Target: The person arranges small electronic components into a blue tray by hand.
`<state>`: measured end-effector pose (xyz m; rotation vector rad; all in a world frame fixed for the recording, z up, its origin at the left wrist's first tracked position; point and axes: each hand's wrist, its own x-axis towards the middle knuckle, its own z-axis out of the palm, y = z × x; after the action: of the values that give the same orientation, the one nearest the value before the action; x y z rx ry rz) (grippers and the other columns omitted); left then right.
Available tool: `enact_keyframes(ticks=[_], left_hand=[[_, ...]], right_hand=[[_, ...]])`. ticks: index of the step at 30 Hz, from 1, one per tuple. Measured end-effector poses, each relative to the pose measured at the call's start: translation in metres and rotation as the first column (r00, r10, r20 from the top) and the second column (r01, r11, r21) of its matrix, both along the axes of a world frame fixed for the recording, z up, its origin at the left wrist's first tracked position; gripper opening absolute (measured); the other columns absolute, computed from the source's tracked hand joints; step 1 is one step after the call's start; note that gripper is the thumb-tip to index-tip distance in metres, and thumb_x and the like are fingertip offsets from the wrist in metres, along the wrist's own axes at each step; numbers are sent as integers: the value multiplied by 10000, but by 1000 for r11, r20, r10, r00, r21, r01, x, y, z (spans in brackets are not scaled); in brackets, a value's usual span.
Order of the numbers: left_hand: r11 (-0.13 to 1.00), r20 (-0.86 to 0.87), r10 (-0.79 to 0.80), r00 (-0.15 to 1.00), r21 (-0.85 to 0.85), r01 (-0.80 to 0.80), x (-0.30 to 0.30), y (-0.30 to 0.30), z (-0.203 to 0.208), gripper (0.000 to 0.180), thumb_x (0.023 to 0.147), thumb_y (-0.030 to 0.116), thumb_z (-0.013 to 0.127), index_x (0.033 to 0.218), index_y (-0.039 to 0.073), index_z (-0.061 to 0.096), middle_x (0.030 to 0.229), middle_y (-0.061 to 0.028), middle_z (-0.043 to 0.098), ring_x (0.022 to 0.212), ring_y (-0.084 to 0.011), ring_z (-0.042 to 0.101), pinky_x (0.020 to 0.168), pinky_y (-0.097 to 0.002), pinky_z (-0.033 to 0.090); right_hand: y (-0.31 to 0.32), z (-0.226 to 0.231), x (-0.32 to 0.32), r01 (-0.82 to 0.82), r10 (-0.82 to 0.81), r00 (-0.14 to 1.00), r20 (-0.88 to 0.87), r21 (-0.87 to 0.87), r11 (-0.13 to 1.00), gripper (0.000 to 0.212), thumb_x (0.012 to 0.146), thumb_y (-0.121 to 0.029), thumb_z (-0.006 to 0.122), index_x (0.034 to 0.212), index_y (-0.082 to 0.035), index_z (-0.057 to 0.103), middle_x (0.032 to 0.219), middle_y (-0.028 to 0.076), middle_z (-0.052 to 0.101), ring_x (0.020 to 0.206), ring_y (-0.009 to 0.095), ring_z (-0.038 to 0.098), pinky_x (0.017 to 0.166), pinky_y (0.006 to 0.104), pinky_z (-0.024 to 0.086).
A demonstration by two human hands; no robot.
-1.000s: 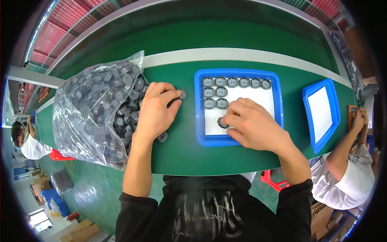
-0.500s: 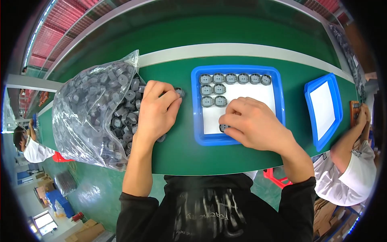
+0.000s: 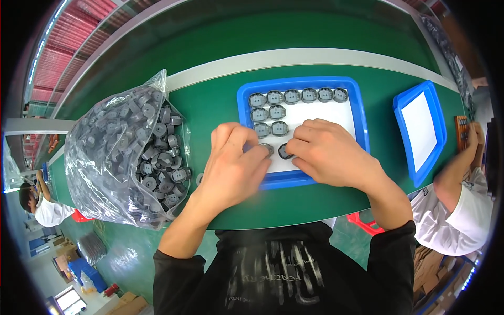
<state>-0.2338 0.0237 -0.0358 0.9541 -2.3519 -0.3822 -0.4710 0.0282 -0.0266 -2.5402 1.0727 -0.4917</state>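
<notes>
Inside a blue tray with a white bottom, small round grey plastic parts lie in rows: a full row along the far side, then pairs at the left. My left hand reaches over the tray's left rim, fingers closed on a grey plastic part. Close beside it, my right hand pinches another dark grey plastic part just above or on the white bottom; I cannot tell which. Left of the tray, a clear plastic bag full of such parts lies with its mouth toward the tray.
A second blue tray with a white bottom stands farther right on the green table. Past it, a person in a white shirt works with hands at a brown holder. Another person sits far left. A pale rail runs behind the trays.
My left hand has moved right from beside the bag to the tray, bringing a grey plastic part. My right hand stays low in the tray with its part. The whole view has shifted slightly.
</notes>
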Motion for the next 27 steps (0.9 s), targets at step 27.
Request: enact_keyframes(ticks=[27], left_hand=[[998, -2, 64, 998, 21, -64, 2, -1, 3, 262, 699, 12, 828, 948, 69, 767, 1062, -76, 624, 1068, -324, 554, 876, -418, 508]], right_hand=[[-15, 27, -47, -9, 18, 1000, -23, 328, 945, 347, 779, -110, 758, 1116, -59, 689, 979, 107, 660, 964, 312, 651, 839, 411, 528]])
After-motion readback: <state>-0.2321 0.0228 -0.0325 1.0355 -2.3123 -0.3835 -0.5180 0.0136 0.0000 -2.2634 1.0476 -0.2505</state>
